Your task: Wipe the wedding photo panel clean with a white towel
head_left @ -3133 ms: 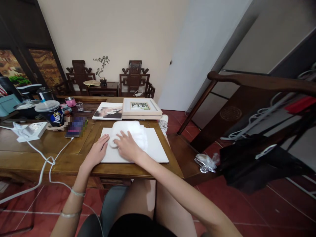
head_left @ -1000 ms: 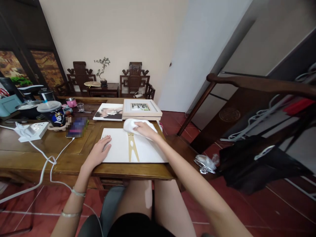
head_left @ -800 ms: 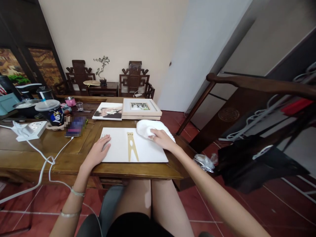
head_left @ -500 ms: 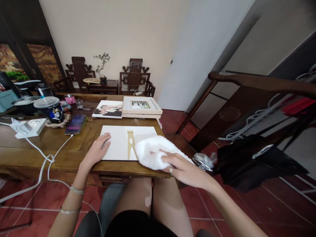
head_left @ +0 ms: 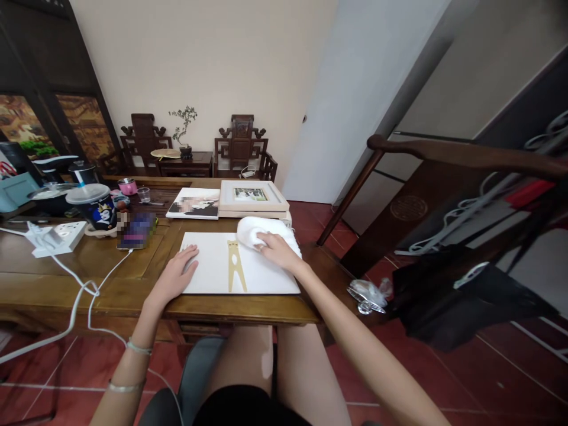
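A white flat board (head_left: 208,266) lies on the wooden table (head_left: 80,278) in front of me, face down, with a tan stand piece (head_left: 234,266) along its middle. My left hand (head_left: 175,275) rests flat on the board's left edge. My right hand (head_left: 275,249) grips a bunched white cloth (head_left: 257,229) and presses it on the board's far right corner.
A framed photo (head_left: 252,195) and a photo print (head_left: 194,203) lie beyond the board. A phone (head_left: 136,229), a lidded cup (head_left: 94,206), a power strip (head_left: 55,235) with white cables sit to the left. A dark wooden chair (head_left: 444,195) with clothes stands right.
My right hand has swept the cloth around the board: from its left side to the far edge, down to the near right corner, and back up to the far right corner. The left hand stayed put.
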Motion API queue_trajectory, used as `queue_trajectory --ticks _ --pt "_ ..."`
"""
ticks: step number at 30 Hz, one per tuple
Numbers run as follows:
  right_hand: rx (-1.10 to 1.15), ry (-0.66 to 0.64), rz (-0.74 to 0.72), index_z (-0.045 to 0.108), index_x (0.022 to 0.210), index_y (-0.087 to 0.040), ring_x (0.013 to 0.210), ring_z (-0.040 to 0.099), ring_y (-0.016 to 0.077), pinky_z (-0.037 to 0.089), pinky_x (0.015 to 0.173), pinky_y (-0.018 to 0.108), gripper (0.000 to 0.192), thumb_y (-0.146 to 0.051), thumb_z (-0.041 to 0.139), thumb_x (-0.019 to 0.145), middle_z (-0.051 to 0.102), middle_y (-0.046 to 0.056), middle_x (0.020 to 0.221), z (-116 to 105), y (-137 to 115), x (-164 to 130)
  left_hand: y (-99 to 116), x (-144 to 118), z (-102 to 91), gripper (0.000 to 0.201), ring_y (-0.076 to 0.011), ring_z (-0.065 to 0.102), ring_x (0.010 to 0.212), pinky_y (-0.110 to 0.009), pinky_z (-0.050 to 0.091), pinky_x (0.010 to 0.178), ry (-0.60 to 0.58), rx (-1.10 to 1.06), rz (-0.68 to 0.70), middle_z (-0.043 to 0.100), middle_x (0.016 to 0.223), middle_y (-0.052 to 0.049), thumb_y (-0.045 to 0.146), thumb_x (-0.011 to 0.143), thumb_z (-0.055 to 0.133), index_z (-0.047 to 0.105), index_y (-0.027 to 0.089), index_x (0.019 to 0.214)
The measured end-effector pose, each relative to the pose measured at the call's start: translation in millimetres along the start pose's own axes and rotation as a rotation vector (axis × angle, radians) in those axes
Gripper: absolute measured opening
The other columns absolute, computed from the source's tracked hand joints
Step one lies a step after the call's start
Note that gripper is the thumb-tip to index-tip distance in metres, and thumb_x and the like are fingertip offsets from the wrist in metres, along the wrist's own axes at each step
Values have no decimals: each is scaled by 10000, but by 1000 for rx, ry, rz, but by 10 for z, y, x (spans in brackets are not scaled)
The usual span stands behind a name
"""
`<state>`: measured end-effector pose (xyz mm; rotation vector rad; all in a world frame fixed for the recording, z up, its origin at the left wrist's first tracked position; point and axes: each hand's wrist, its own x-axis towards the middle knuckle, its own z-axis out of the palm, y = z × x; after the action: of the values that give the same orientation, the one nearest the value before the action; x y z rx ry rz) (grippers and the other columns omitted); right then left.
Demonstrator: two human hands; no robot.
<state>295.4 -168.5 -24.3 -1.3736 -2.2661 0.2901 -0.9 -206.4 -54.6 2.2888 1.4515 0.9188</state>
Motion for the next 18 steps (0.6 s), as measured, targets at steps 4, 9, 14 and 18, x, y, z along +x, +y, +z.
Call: queue_trajectory --ticks 4,9,14,18 --pt "-48 -1 -25 525 758 -189 809 514 239 316 913 390 141 -127 398 765 598 67 778 85 -120 50 3 4 -6 437 -236 434 1292 -442 289 1109 -4 -7 -3 509 1354 -133 390 891 423 578 127 1203" --pt "-88 -84 -72 542 789 -191 973 523 268 359 896 380 183 -97 389 749 618 98 912 -85 -346 -473 16 8 1 452 -236 427 1297 -430 278 1116 -8 1 1 507 1354 -142 385 892 414 575 105 1208" --pt "-29 -276 -64 575 817 -211 1260 401 298 379 936 400 210 -111 403 750 549 99 1260 -417 -525 -1137 -6 4 23 446 -233 429 1295 -425 279 1116 1 -6 3 507 1355 -140 381 894 415 575 108 1208" --pt "61 -362 -12 614 853 -231 1241 434 291 389 954 400 213 -156 449 741 599 76 1193 -575 -443 -1305 -6 1 23 448 -239 429 1294 -430 277 1116 4 -7 1 506 1354 -145 385 890 417 579 107 1203"
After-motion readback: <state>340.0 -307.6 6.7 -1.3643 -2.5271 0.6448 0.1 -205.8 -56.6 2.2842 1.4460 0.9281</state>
